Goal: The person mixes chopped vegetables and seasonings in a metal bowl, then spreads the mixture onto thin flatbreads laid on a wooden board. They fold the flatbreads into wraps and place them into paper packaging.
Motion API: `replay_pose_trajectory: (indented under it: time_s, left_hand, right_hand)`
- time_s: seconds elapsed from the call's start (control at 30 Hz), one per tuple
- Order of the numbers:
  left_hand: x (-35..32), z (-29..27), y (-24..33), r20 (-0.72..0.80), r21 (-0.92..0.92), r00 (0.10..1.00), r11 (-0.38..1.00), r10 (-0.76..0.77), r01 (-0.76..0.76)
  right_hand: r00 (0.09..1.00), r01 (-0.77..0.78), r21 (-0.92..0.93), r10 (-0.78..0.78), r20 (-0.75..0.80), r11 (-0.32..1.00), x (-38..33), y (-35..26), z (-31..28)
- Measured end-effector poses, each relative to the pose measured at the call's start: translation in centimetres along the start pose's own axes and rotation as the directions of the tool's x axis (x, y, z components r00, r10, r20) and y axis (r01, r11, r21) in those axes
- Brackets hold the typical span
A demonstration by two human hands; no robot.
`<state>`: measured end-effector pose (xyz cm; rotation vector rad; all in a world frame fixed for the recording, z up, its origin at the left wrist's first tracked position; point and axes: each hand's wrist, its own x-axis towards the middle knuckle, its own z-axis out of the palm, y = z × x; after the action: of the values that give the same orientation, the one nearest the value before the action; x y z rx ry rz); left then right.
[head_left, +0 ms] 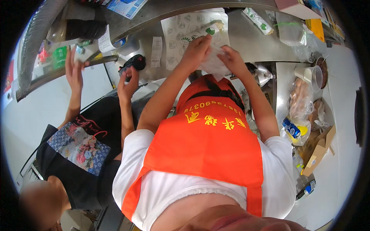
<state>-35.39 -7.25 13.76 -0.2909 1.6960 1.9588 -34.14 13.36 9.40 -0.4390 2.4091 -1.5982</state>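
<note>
A thin, clear plastic bag (pixel 214 64) hangs crumpled between my two hands, just above the counter's near edge. My left hand (pixel 197 52) is closed with its fingers on the bag's left side. At the bag's upper right, my right hand (pixel 232 61) pinches the plastic between thumb and fingers. Right beyond my left hand lies a food roll in white-and-green printed paper (pixel 210 31), its far right end uncovered. Beneath it is a stack of printed wrapping sheets (pixel 173 29). Whatever my fingertips cover is hidden.
Another wrapped roll (pixel 258 21) lies at the far right of the metal counter (pixel 239 42). Clear bags (pixel 295 36) sit beyond it. A receipt (pixel 156 52) is left of the sheets. At left, a person in a black shirt (pixel 111 127) holds a dark object (pixel 133 64).
</note>
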Motion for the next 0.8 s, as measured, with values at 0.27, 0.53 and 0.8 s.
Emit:
replay_pose_trajectory:
  time_s: [0.27,0.53,0.8]
  left_hand:
    - [3.8,-2.4,-4.3,0.075,0.955,0.637,0.129,0.767,-0.268]
    - [10.8,-3.2,-3.8,0.010,0.745,0.989,0.658,0.148,-0.106]
    - [0.8,-3.2,1.5,0.149,0.723,0.813,0.500,0.562,-0.478]
  right_hand:
    - [0.950,-0.253,-0.020,0.252,0.184,0.967,-4.1,3.3,-1.5]
    - [0.874,-0.483,0.416,0.397,0.279,0.771,2.5,3.6,5.4]
    - [0.985,-0.158,0.165,0.167,-0.043,0.974,4.2,5.0,4.8]
